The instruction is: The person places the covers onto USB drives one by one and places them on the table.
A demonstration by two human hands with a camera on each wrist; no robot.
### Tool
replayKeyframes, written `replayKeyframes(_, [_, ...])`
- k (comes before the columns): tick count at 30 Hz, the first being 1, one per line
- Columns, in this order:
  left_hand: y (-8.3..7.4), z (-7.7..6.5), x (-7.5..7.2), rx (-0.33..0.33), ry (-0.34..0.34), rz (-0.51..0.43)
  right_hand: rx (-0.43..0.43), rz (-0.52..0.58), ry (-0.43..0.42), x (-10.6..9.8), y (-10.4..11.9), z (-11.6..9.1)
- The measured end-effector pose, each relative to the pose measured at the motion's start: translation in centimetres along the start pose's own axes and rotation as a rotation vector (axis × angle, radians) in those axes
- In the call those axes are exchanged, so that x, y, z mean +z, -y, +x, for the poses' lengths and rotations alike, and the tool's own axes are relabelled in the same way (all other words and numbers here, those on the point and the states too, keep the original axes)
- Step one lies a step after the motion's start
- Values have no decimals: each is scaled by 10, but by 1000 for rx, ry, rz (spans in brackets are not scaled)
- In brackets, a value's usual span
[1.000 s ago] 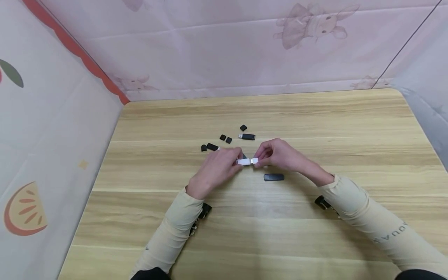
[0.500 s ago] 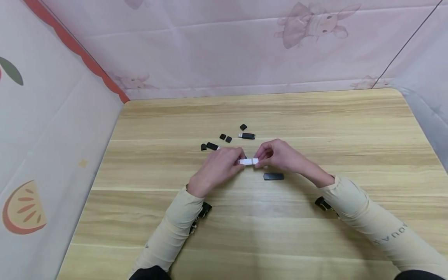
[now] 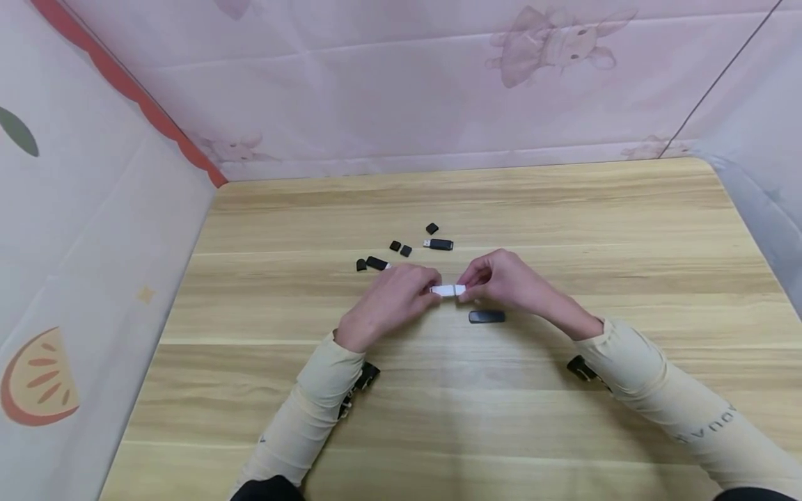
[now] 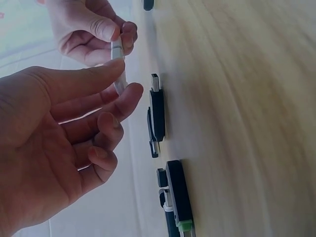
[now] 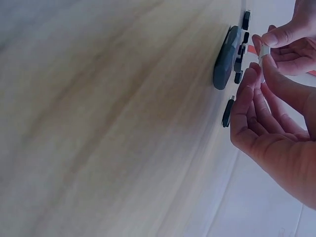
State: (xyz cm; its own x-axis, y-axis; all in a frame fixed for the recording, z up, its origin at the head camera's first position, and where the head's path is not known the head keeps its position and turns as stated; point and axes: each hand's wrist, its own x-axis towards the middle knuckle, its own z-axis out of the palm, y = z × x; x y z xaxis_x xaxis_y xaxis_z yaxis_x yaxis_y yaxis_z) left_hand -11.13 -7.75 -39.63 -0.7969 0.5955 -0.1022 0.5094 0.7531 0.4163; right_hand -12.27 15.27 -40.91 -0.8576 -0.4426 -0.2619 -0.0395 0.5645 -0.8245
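A small white USB flash drive is held level between both hands, close over the wooden table. My left hand pinches its body between thumb and index finger, the other fingers loosely curled in the left wrist view. On the drive's right end sits a white cap, which my right hand pinches between thumb and fingertips. Cap and body meet at a thin seam, and no metal plug shows between them. The body's left end is partly hidden by the left fingers.
A dark flash drive lies below the right hand. Beyond the hands lie a black drive with its plug bare and another black drive. Small black caps are scattered around them. A green-tipped plug shows in the left wrist view.
The metal plug visible between the white drive and its cap a second ago has gone into the cap as the left hand moved slightly right. The right hand has stayed nearly still.
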Motion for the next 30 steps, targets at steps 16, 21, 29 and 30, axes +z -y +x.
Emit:
replayKeyframes(16, [6,3,4,137,-32,56,10,35,-28,3,-7,-1])
replayKeyframes(21, [8,3,7,151,-37,21,-3,45,-32,0,-7,-4])
replayKeyframes(29, [7,4,7,181,-53,-37,-3,41,-30,-4,-8,-7])
replayKeyframes(30, [6,4,8,181,-50,-41,-2,42,-29,-4,-8,-7])
